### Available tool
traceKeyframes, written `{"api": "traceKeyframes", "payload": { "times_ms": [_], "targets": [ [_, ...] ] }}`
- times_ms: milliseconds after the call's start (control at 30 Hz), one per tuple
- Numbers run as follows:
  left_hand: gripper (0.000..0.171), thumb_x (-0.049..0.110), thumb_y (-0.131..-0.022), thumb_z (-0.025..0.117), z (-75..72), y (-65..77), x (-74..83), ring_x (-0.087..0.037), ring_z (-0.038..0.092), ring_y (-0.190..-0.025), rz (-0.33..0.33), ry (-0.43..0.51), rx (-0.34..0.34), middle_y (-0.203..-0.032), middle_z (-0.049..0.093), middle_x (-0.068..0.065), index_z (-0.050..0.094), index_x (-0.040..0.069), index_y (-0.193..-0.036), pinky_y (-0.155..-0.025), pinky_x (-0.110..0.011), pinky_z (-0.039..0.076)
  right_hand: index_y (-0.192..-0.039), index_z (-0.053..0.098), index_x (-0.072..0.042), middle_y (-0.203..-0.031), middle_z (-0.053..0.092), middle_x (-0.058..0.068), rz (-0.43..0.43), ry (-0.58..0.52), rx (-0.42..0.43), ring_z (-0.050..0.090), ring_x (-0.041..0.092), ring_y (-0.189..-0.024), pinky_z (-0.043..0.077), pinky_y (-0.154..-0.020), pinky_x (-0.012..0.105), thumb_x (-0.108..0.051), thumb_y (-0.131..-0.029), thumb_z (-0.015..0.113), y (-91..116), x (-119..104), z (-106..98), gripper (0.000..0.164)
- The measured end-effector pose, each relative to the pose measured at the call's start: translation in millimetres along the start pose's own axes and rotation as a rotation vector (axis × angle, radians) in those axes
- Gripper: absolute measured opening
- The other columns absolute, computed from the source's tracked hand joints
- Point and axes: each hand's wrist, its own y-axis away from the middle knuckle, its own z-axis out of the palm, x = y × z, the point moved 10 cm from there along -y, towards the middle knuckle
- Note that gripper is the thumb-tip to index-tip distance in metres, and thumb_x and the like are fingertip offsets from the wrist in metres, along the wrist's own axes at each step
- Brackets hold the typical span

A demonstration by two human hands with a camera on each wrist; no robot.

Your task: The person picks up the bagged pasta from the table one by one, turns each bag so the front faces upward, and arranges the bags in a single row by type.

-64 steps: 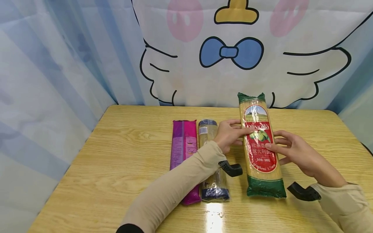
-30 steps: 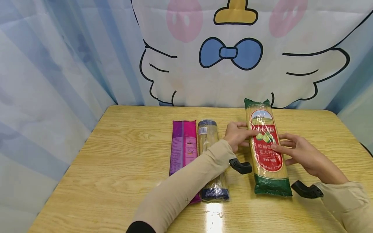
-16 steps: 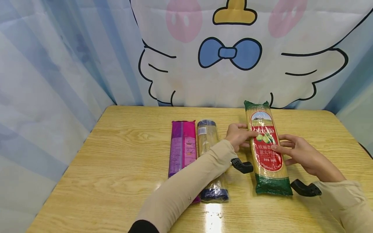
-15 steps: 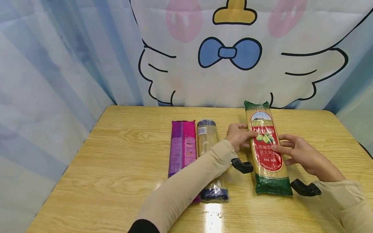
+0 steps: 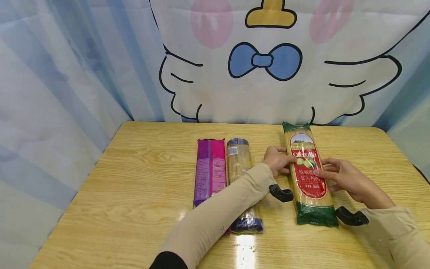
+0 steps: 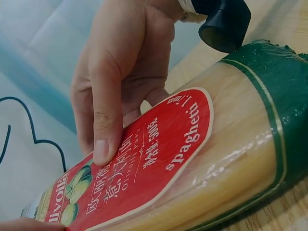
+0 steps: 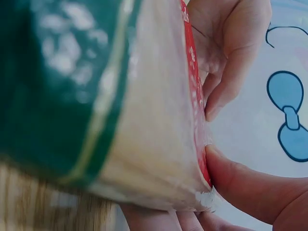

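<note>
A pack of spaghetti (image 5: 307, 175) with green ends and a red label is between my hands at the right of the table. My left hand (image 5: 277, 160) grips its left edge, thumb on the label near the olives. Against the right edge, my right hand (image 5: 349, 181) holds it, thumb on the label and fingers at the side. The left wrist view shows the right hand (image 6: 125, 72) with its thumb pressing the label. In the right wrist view, right-hand fingers (image 7: 149, 219) reach under the pack. Whether the pack lies fully on the table is unclear.
A purple and pink packet (image 5: 209, 172) and a clear pasta pack (image 5: 239, 160) with blue ends lie side by side left of my hands, partly covered by the left sleeve (image 5: 221, 213). Behind the wooden table (image 5: 134, 179) hangs a printed curtain (image 5: 262, 97).
Both hands have shifted the spaghetti pack slightly right, and its far end has come down toward the table. The other two packs have stayed in place.
</note>
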Motion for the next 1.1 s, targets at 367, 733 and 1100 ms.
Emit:
{"api": "traceKeyframes", "payload": {
  "times_ms": [367, 733, 1100],
  "targets": [
    [0.036, -0.005, -0.085, 0.073, 1.7, -3.9, -5.4, -0.04, 0.073, -0.086, -0.005, -0.01, -0.013, -0.089, 0.071, -0.017, 0.064, 0.003, -0.118, -0.077, -0.049, 0.061, -0.147, 0.016, 0.018, -0.131, 0.049, 0.037, 0.01, 0.016, -0.002, 0.068, 0.014, -0.083, 0.063, -0.069, 0.039, -0.029, -0.104, 0.054, -0.3, -0.2, 1.3, 0.074],
    [0.038, -0.011, -0.084, 0.07, 8.6, -7.0, -4.0, -0.04, 0.073, -0.087, 0.015, -0.064, -0.056, -0.091, 0.073, -0.021, 0.066, 0.002, -0.12, -0.077, -0.049, 0.061, -0.145, 0.019, 0.019, -0.128, 0.055, 0.033, 0.038, 0.058, -0.014, 0.068, 0.015, -0.085, 0.063, -0.07, 0.038, -0.031, -0.103, 0.054, -1.8, 5.3, -3.2, 0.074],
    [0.043, -0.009, -0.082, 0.074, 6.3, -4.6, 1.3, -0.039, 0.073, -0.078, 0.053, -0.165, -0.023, -0.084, 0.072, -0.015, 0.068, 0.004, -0.122, -0.069, -0.042, 0.063, -0.144, 0.027, 0.017, -0.124, 0.058, 0.026, 0.033, 0.115, -0.003, 0.066, 0.012, -0.085, 0.062, -0.07, 0.035, -0.033, -0.102, 0.056, -3.3, 6.8, -6.0, 0.072]
  ]
}}
